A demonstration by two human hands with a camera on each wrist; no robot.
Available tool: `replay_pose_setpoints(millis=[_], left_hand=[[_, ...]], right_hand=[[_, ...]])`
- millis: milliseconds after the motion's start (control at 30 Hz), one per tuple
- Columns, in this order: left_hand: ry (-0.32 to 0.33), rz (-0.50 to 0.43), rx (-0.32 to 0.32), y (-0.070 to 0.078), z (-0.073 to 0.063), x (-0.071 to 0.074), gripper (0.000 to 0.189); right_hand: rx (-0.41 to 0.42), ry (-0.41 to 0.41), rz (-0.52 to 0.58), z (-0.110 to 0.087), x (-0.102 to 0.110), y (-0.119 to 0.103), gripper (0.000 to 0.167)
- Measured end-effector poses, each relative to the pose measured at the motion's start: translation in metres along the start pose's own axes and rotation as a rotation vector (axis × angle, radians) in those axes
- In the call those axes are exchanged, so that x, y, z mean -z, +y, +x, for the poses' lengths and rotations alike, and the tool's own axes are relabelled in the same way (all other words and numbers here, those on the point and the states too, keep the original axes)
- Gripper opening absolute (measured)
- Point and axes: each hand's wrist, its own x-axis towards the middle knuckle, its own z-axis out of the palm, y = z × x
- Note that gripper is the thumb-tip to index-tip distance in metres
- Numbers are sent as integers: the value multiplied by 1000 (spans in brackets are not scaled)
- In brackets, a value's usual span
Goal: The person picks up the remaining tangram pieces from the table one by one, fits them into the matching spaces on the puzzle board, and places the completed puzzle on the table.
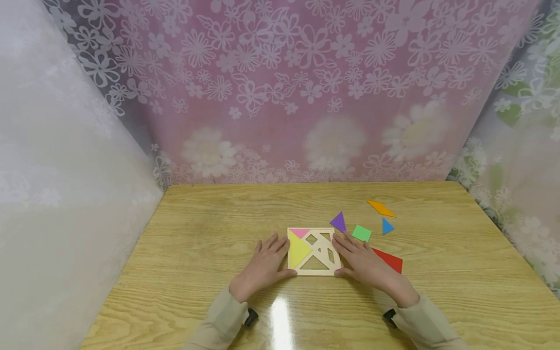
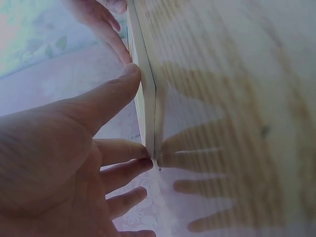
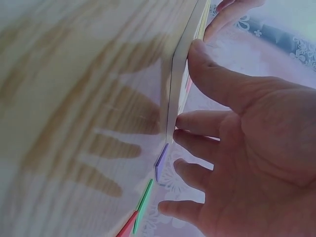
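Puzzle board (image 1: pixel 315 273) lies flat on the worktop (image 1: pixel 210 233), between the fingers of the left hand (image 1: pixel 264 264) and those of the right hand (image 1: pixel 366 264). Both hands: fingers extended and spread, tips resting against the board's sides, thumbs at its near corners; neither is curled round it.

Filled slots: yellow triangle (image 1: pixel 298 250), just beside the left fingertips, and pink triangle (image 1: pixel 299 233), a little beyond them. Slots nearer the right fingers show bare worktop.

Loose pieces, all on the right fingers' side: purple triangle (image 1: pixel 339 222) just beyond the tips, by the board's far corner; green piece (image 1: pixel 361 233) beside the fingers; blue triangle (image 1: pixel 387 226) and orange parallelogram (image 1: pixel 381 208) farther out. Red piece (image 1: pixel 391 260) lies outward of the right hand, which covers part of it. Floral curtain (image 1: pixel 315 97) hangs beyond the worktop, well apart from the fingers.

View comparison: slot layout readable from the head only. Left wrist gives the board edge-on, thumb and first two fingertips at the edge, reflections beneath. Right wrist adds purple, green and red pieces as thin slivers below the fingertips.
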Motion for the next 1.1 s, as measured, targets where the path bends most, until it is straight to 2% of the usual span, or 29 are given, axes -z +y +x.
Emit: replay_pose_setpoints(millis=[333,567,800,1100], left_hand=[[-3,-15,4,-3,2,1,83],[34,-12,-16,4,10,5,82],[-59,-5,-27,11,20,2,87],[-88,15,-18,7,24,-2,93]], right_hand=[[1,-11,20,-1,2,-1,81],[-3,-6,13,-1,0,1,80],[-6,-9,8,0,-1,1,81],[-16,-11,20,0,0,1,81]])
